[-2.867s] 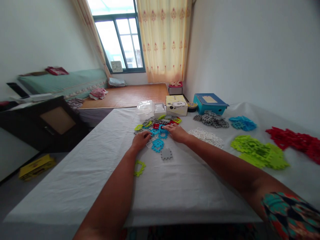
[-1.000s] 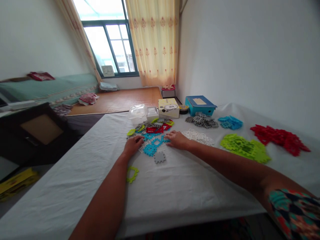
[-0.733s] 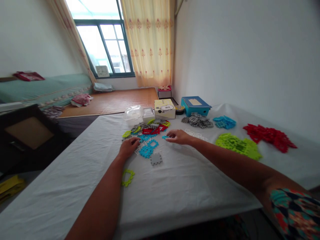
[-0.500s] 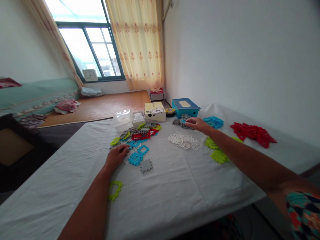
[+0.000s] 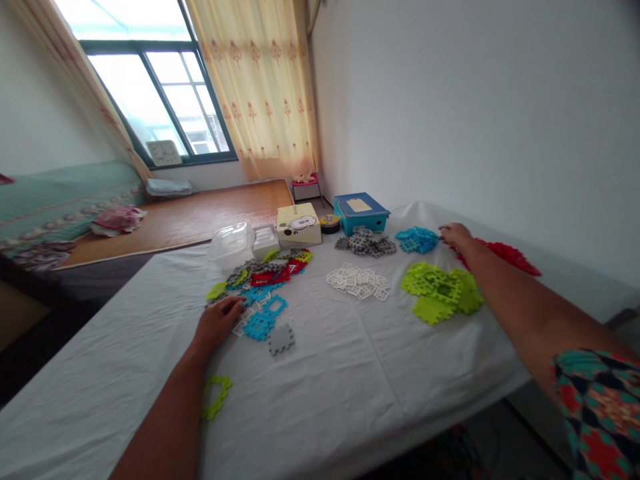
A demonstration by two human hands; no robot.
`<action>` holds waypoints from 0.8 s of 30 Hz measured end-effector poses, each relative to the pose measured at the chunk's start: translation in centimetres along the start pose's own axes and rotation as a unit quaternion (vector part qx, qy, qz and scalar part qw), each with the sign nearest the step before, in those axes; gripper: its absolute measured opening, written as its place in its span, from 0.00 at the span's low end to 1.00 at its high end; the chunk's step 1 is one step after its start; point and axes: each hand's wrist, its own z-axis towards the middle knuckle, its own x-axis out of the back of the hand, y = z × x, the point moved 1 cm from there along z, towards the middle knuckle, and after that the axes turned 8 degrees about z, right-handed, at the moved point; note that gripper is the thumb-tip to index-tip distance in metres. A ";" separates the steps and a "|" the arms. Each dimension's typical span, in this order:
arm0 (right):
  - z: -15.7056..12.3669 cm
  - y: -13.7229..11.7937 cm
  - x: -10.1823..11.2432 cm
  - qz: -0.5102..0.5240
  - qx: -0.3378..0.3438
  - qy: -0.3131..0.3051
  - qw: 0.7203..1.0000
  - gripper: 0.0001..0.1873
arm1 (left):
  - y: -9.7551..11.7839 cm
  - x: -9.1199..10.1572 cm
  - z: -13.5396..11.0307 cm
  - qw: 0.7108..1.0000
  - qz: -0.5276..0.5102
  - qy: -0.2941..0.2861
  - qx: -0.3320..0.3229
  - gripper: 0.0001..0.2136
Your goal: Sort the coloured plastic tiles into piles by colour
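Observation:
My left hand (image 5: 216, 325) rests at the near left edge of a mixed pile of interlocking plastic tiles, its fingers loosely bent and apart, beside white frame tiles (image 5: 241, 323) and blue tiles (image 5: 259, 325). Nothing shows in its grasp. Far to the right, my right hand (image 5: 457, 239) hovers between a heap of blue tiles (image 5: 417, 240) and a heap of red tiles (image 5: 510, 256), partly covering the red. Its fingers reach toward the blue heap, apparently with nothing between them. A grey square tile (image 5: 281, 340) and a lime green frame tile (image 5: 217, 396) lie nearer me.
Sorted heaps of grey (image 5: 365, 243), white (image 5: 357, 281) and lime green tiles (image 5: 440, 293) lie on the white tablecloth (image 5: 330, 393). Behind them stand a clear plastic container (image 5: 231, 245), a yellow cartoon box (image 5: 299, 225), a round tin (image 5: 329, 224) and a blue box (image 5: 361, 213).
My right hand has moved right from above the grey heap to beside the blue heap. My left hand stays by the mixed pile. The view has turned slightly right.

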 end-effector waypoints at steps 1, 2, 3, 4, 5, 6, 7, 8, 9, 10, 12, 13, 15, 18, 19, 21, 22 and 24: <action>0.0 -0.7 -0.1 -0.006 -0.003 0.003 1.000 0.15 | 0.0 0.0 0.0 1.000 -0.001 0.001 -0.001 0.22; -0.2 -1.8 -0.3 -0.008 0.003 0.003 1.000 0.16 | 0.1 -0.1 0.0 1.000 -0.004 0.002 -0.002 0.22; -0.7 -3.2 -0.7 -0.003 0.023 -0.001 1.000 0.16 | 0.1 -0.1 0.0 1.000 -0.007 0.003 -0.003 0.22; -1.6 -5.0 -1.2 0.009 0.058 -0.014 0.998 0.16 | 0.2 -0.2 0.0 1.000 -0.010 0.002 -0.005 0.22; -2.9 -7.0 -2.0 0.026 0.105 -0.041 0.993 0.16 | 0.3 -0.3 0.0 1.000 -0.014 0.003 -0.007 0.21; -4.8 -9.3 -2.8 0.047 0.158 -0.079 0.983 0.15 | 0.3 -0.4 -0.1 1.000 -0.016 0.005 -0.008 0.21; -7.1 -11.6 -3.7 0.069 0.212 -0.127 0.967 0.15 | 0.3 -0.4 -0.2 1.000 -0.017 0.008 -0.010 0.21; -9.8 -13.8 -4.7 0.087 0.263 -0.180 0.944 0.14 | 0.3 -0.5 -0.3 1.000 -0.019 0.009 -0.014 0.21; -12.7 -16.0 -5.6 0.103 0.306 -0.232 0.918 0.14 | 0.3 -0.6 -0.3 1.000 -0.022 0.013 -0.015 0.20; -15.8 -18.0 -6.5 0.117 0.346 -0.285 0.886 0.13 | 0.3 -0.7 -0.4 0.999 -0.026 0.016 -0.019 0.20; -21.5 -21.3 -8.2 0.139 0.424 -0.379 0.811 0.13 | 0.2 -0.8 -0.6 0.999 -0.032 0.019 -0.024 0.20; -24.0 -22.7 -9.0 0.144 0.465 -0.400 0.777 0.13 | 0.1 -0.9 -0.6 0.999 -0.035 0.020 -0.025 0.20; -27.5 -24.9 -10.7 0.143 0.529 -0.414 0.727 0.15 | 0.1 -0.9 -0.7 0.999 -0.042 0.021 -0.026 0.20; -29.7 -27.0 -13.2 0.120 0.562 -0.424 0.700 0.22 | 0.3 -1.0 -0.8 0.998 -0.050 0.024 -0.034 0.19; -29.8 -27.5 -13.9 0.110 0.561 -0.430 0.699 0.24 | 0.3 -1.0 -0.8 0.998 -0.051 0.024 -0.036 0.18; -29.6 -28.1 -14.7 0.093 0.556 -0.440 0.699 0.25 | 0.4 -1.0 -0.7 0.998 -0.054 0.023 -0.036 0.18; -29.3 -28.2 -14.9 0.086 0.556 -0.443 0.698 0.24 | 0.4 -1.0 -0.7 0.998 -0.055 0.021 -0.034 0.17; -28.8 -28.0 -14.6 0.072 0.562 -0.447 0.692 0.23 | 0.4 -1.0 -0.7 0.998 -0.053 0.017 -0.031 0.17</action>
